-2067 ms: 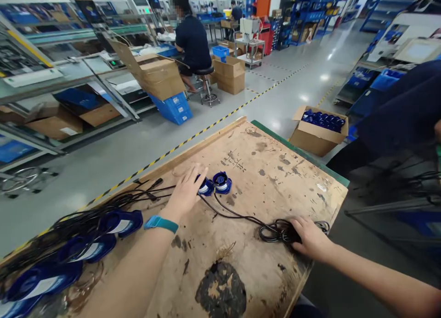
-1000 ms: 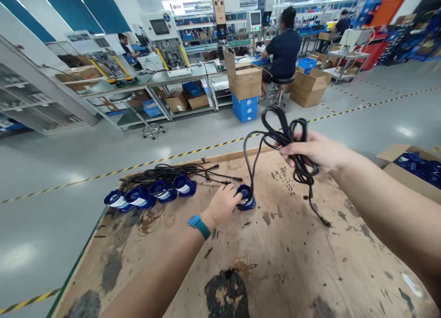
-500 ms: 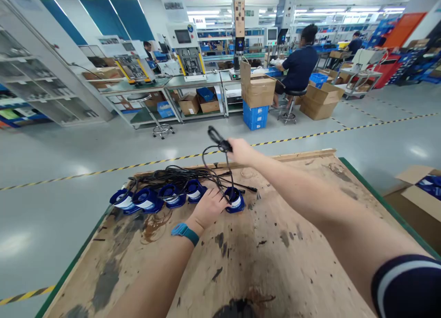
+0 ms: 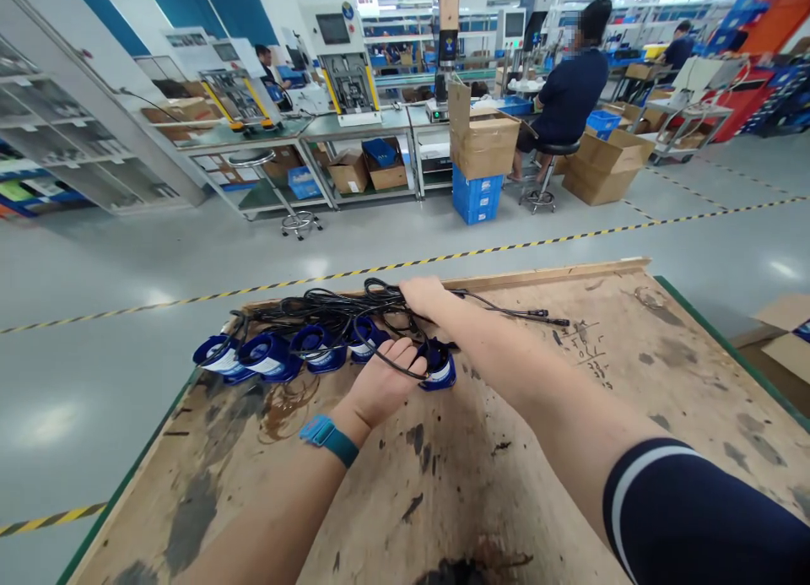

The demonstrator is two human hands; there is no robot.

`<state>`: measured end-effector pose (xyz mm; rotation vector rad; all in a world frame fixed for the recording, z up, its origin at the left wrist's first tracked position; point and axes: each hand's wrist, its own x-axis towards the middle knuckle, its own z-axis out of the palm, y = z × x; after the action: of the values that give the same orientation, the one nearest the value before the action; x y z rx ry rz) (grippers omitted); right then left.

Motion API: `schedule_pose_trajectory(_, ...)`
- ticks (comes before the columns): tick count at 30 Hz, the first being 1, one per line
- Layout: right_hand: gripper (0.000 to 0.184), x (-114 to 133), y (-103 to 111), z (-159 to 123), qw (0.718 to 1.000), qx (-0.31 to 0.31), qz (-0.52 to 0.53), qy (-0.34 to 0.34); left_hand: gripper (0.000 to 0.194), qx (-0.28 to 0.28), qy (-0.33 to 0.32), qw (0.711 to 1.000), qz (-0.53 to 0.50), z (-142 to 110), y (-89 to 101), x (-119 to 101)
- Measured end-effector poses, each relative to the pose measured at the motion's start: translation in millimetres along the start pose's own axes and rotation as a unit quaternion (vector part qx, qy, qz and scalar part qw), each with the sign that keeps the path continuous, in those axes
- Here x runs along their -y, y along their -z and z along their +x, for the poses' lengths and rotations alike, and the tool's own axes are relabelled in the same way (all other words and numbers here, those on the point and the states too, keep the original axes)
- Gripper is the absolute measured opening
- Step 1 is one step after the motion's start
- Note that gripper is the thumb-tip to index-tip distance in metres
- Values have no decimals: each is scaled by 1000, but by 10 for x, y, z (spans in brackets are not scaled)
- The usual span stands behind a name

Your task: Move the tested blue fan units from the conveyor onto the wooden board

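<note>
A blue round housing with a white label [image 4: 441,372] sits on the wooden tabletop [image 4: 494,484]. My left hand [image 4: 387,381], with a teal band on the wrist, has its fingers closed on the housing's left side. A loop of black cable [image 4: 405,371] passes over that hand's fingertips. At the board's far edge, my right hand [image 4: 423,296] is closed on a black cable bundle [image 4: 383,288]; its fingertips are mostly hidden. Several more blue housings [image 4: 269,357] stand in a row to the left, with tangled black cables [image 4: 316,305] behind them.
A raised wooden strip [image 4: 557,273] runs along the far edge. Two cable connectors [image 4: 557,317] lie to the right, near handwritten marks. An open carton [image 4: 785,340] stands at the right. Beyond the floor tape are benches, stools and a seated person [image 4: 573,95].
My right hand has lowered the raised cable bundle onto the pile at the far edge. The cable ends now reach farther right. My left hand stays at the housing; the view has tilted down.
</note>
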<state>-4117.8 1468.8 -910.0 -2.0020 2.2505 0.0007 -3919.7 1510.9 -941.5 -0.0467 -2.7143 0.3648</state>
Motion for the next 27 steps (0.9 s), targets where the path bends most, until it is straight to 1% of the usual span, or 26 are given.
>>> schedule_pose_trajectory(2,32,-104,33,-47,1000,5,-25,18,11,-11,2,1000,11,45,-51,49)
schedule_pose_trajectory(4,44,-187,71,-92,998,17,-42,50,12,-16,11,1000,22,97,-103,98)
schedule_pose_trajectory(6,55,-249,95,-154,998,16,-15,56,15,-9,25,999,25,156,-149,138)
schedule_pose_trajectory(7,55,-275,96,-204,999,-2,19,43,16,-4,36,999,21,183,-169,153)
schedule_pose_trajectory(8,50,-300,86,-276,997,-32,62,22,17,0,50,999,14,205,-187,166)
schedule_pose_trajectory(10,40,-347,30,-497,981,-103,164,-11,23,-4,87,996,-7,218,-214,187)
schedule_pose_trajectory(11,37,-368,-16,-645,967,-133,215,-14,34,-15,107,994,-19,204,-222,197)
schedule_pose_trajectory(12,38,-386,-72,-810,954,-154,259,-6,49,-27,124,991,-31,171,-225,208)
schedule_pose_trajectory(13,43,-398,-133,-980,943,-167,288,10,66,-36,134,989,-42,122,-221,218)
schedule_pose_trajectory(14,56,-399,-193,-1144,938,-174,298,30,79,-40,136,989,-51,55,-209,228)
schedule_pose_trajectory(15,73,-386,-247,-1287,939,-181,287,50,88,-39,130,989,-58,-25,-186,237)
schedule_pose_trajectory(16,89,-356,-289,-1400,945,-188,260,68,93,-32,116,991,-62,-116,-152,244)
schedule_pose_trajectory(17,100,-310,-317,-1475,951,-195,224,87,92,-20,100,993,-64,-210,-105,249)
schedule_pose_trajectory(18,105,-248,-328,-1511,956,-202,186,107,87,-5,83,994,-64,-303,-44,254)
schedule_pose_trajectory(19,104,-176,-322,-1510,958,-207,154,128,80,11,70,995,-66,-388,29,260)
schedule_pose_trajectory(20,99,-99,-303,-1479,957,-209,128,152,69,26,62,995,-71,-460,112,271)
schedule_pose_trajectory(21,90,-23,-274,-1427,957,-207,106,175,58,41,62,994,-77,-514,198,290)
schedule_pose_trajectory(23,63,103,-203,-1298,960,-180,77,201,37,68,89,990,-84,-561,353,362)
schedule_pose_trajectory(24,49,147,-170,-1238,964,-158,70,200,31,79,114,987,-79,-557,406,416)
schedule_pose_trajectory(25,41,178,-145,-1189,970,-138,68,190,30,86,147,983,-67,-537,436,480)
schedule_pose_trajectory(26,40,197,-128,-1155,975,-124,69,173,31,85,184,978,-52,-507,441,550)
schedule_pose_trajectory(27,42,208,-121,-1133,979,-119,70,152,37,82,222,971,-41,-469,421,621)
